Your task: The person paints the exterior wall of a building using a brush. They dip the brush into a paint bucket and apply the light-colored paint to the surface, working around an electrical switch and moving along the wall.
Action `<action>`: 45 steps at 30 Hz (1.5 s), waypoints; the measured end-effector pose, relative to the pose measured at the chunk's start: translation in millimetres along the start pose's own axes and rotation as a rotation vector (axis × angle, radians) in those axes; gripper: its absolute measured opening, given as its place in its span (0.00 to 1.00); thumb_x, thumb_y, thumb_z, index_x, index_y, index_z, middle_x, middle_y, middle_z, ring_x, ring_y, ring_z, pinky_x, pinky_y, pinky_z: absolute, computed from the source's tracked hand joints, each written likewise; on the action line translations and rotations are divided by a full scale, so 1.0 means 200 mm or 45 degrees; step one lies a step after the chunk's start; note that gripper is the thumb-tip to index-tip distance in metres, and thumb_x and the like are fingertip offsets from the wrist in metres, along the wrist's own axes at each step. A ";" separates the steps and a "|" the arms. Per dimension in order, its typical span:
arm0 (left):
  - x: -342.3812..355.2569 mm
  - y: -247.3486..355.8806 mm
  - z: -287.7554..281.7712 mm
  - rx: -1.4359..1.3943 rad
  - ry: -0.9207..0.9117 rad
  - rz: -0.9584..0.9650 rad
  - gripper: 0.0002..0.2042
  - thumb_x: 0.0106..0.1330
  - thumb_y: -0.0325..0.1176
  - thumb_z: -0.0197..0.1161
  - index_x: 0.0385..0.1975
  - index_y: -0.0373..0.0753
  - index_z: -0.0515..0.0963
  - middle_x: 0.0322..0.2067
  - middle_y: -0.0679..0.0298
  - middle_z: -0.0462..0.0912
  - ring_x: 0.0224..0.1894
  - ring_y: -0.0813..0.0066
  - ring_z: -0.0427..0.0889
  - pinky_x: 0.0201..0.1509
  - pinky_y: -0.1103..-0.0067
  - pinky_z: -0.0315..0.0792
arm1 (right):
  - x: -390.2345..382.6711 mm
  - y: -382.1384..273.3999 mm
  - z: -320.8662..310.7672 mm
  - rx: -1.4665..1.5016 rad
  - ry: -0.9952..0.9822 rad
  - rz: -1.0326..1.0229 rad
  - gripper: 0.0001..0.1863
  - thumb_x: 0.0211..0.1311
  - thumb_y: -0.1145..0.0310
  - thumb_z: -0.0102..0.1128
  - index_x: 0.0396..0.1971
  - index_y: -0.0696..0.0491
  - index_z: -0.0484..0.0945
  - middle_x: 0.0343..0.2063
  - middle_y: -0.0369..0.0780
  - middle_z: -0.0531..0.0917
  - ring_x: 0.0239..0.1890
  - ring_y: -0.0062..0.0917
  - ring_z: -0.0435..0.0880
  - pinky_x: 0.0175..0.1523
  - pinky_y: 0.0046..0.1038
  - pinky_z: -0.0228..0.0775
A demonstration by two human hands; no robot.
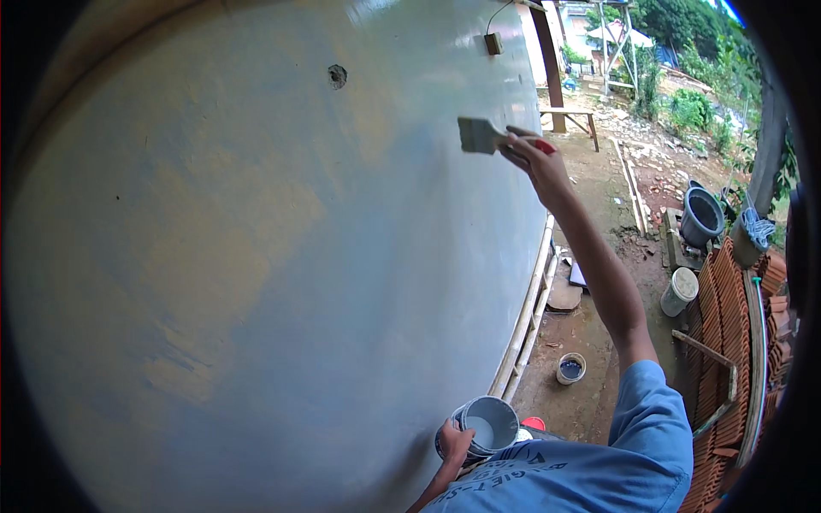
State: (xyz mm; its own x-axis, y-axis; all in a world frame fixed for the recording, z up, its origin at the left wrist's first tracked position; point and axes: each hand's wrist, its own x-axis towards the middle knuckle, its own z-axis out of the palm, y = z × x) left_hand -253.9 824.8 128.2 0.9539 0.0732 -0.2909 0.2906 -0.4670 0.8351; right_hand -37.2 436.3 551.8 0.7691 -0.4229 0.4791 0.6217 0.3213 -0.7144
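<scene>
Pale blue-grey wall, yellowish patches showing through, fills the left and middle of the view. Person's right hand, arm stretched up and out, pinches the handle of a flat paintbrush; brush is high, near the wall's right edge, bristles pointing left. Bristle contact with wall: can't tell. Left hand low, fingers closed on the rim of a bucket with pale liquid inside, held close to the shirt and near the wall.

Room: broad flat wall surface runs left of the brush, with a small hole up high and a small box near the top right edge. Bamboo poles follow the wall's lower right edge. Beyond, a strip of ground runs between poles and stacked roof tiles; small tub of dark liquid stands on it below the forearm, lidded white pail beside the tiles.
</scene>
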 end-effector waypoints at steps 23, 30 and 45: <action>0.01 -0.05 0.03 -0.014 0.177 -0.004 0.20 0.37 0.32 0.72 0.30 0.30 0.76 0.33 0.48 0.85 0.38 0.58 0.86 0.43 0.70 0.77 | 0.01 -0.14 0.27 -0.956 -0.767 -0.954 0.15 0.52 0.82 0.69 0.40 0.50 0.88 0.45 0.45 0.86 0.52 0.35 0.85 0.57 0.33 0.77; 0.05 -0.05 0.03 -0.305 0.196 -0.034 0.25 0.39 0.27 0.71 0.40 0.25 0.73 0.45 0.39 0.82 0.55 0.55 0.82 0.54 0.73 0.77 | 0.59 -0.62 0.68 -0.781 -0.161 -1.061 0.12 0.62 0.72 0.68 0.45 0.52 0.85 0.45 0.40 0.87 0.45 0.24 0.85 0.50 0.26 0.76; 0.00 0.05 0.01 -0.241 0.148 -0.150 0.22 0.37 0.25 0.71 0.34 0.28 0.72 0.40 0.46 0.83 0.46 0.62 0.86 0.45 0.76 0.77 | -0.42 0.36 -0.35 -1.018 -0.849 -0.400 0.07 0.55 0.82 0.68 0.35 0.57 0.86 0.41 0.47 0.86 0.49 0.36 0.86 0.51 0.31 0.79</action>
State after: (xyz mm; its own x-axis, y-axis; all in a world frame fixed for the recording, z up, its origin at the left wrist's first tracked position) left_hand -252.0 818.9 135.5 0.9117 0.2235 -0.3447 0.3984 -0.2767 0.8745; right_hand -67.2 435.2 425.1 0.6682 0.2332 0.7065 0.7140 -0.4677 -0.5210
